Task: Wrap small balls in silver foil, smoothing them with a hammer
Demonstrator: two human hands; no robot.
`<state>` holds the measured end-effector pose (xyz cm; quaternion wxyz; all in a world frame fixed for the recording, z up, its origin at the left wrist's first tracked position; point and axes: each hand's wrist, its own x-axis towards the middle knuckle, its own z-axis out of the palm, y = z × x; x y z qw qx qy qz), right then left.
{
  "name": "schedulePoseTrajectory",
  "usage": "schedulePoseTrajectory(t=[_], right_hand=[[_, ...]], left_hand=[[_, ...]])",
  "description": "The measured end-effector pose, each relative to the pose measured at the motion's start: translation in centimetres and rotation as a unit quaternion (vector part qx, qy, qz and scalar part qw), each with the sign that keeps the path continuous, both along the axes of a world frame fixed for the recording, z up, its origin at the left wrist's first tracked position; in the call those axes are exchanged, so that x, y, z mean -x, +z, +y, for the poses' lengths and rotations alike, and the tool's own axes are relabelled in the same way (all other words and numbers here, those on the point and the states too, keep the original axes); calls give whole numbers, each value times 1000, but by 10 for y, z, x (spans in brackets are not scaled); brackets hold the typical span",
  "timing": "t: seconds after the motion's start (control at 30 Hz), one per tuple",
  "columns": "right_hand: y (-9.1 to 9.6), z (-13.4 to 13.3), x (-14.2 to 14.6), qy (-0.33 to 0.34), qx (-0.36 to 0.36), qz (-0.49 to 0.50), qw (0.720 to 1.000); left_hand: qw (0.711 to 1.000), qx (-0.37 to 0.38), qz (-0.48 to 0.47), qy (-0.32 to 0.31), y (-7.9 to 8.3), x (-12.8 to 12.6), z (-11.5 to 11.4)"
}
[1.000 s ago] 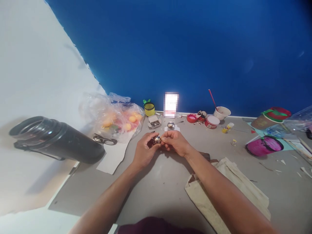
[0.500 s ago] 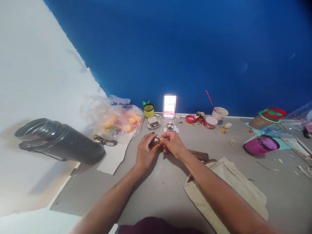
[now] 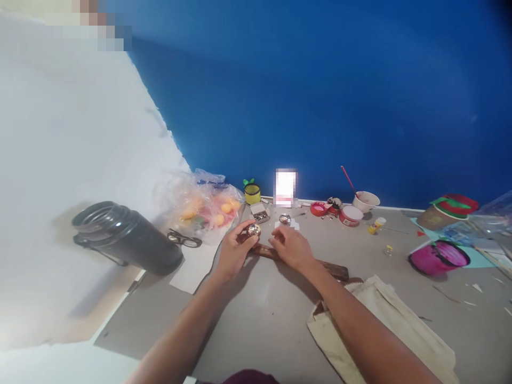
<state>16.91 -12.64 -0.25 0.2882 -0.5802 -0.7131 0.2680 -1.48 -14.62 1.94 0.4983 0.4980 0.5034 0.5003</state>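
My left hand (image 3: 234, 250) pinches a small shiny ball (image 3: 253, 230) covered in metallic pieces, held just above the grey table (image 3: 264, 314). My right hand (image 3: 290, 247) rests beside it with fingers bent, lying over a brown stick (image 3: 328, 266) on the table; whether it grips the stick is unclear. A second shiny ball (image 3: 285, 218) sits on a white paper scrap beyond the hands. A small open box of metal pins (image 3: 261, 215) stands left of that ball.
A dark cylinder container (image 3: 128, 242) lies on its side at left, near glasses (image 3: 184, 239) and a plastic bag of coloured balls (image 3: 202, 208). Cups, lids and a glue bottle (image 3: 376, 224) line the blue wall. A beige cloth (image 3: 380, 330) lies front right; a magenta bowl (image 3: 439, 256) far right.
My right hand has let go of the ball and dropped onto the brown stick; the left hand alone holds the ball. The camera has tilted up and shifted.
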Motion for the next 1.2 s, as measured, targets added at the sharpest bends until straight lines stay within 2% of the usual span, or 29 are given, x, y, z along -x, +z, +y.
schedulePoseTrajectory(t=[0.1,0.2,0.3,0.43,0.5,0.57,0.63,0.73,0.9,1.07,1.2], right_hand=[[-6,-7,9,73,-25,-199,977],[-8,-13,16,110,-22,-268,957],[-6,-16,15,98,-69,-274,954],[3,-20,8,7,-245,-229,942],[8,-23,6,-25,-327,-174,928],[11,-27,7,-25,-371,-134,919],[11,-29,9,0,-365,-131,922],[11,-31,10,20,-311,-154,938],[14,-28,5,-13,-303,-132,944],[7,-25,6,45,-277,-153,947],[6,-21,4,15,-234,-152,960]], left_hand=[[997,18,-71,-13,5,16,1],[997,18,-69,-5,8,32,-4],[999,19,0,45,12,48,-13],[989,45,74,117,11,62,-22],[987,63,72,126,6,63,-23],[990,67,55,115,2,59,-22],[994,56,37,87,-1,54,-22],[997,50,29,54,-3,48,-22],[996,58,16,59,-6,46,-22],[997,62,20,49,-6,43,-22],[995,74,-4,69,-6,49,-22]])
